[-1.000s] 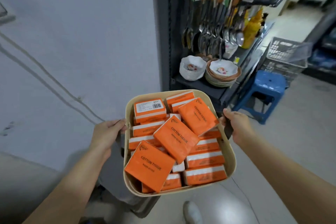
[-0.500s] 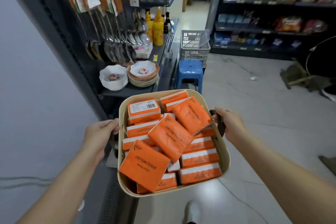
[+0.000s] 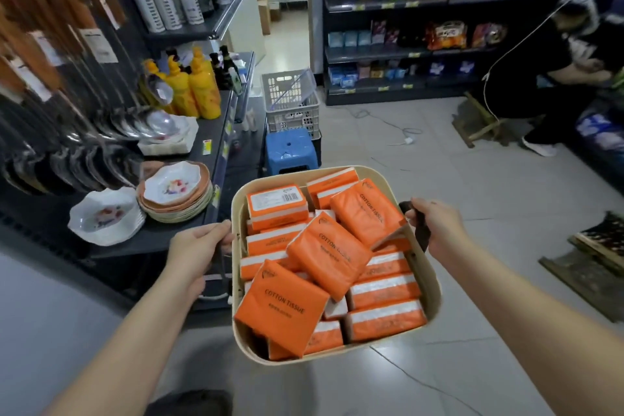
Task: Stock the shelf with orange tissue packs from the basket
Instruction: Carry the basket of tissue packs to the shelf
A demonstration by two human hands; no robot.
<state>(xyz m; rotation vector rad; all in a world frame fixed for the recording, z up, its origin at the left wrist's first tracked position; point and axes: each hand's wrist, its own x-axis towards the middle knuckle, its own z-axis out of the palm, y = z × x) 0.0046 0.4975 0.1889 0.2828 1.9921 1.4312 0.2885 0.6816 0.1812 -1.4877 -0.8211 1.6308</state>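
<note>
I see my left hand (image 3: 196, 246) and right hand (image 3: 435, 226) gripping the basket (image 3: 434, 294) handles, orange tissue packs (image 3: 324, 255) piled inside.

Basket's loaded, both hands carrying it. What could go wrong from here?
The top tissue packs lie loose and tilted; if the basket tips, they may slide out. The blue stool and grey crate stand in the aisle ahead, a possible bump or trip. The stacked bowls sit close to the left hand and might get knocked.
</note>
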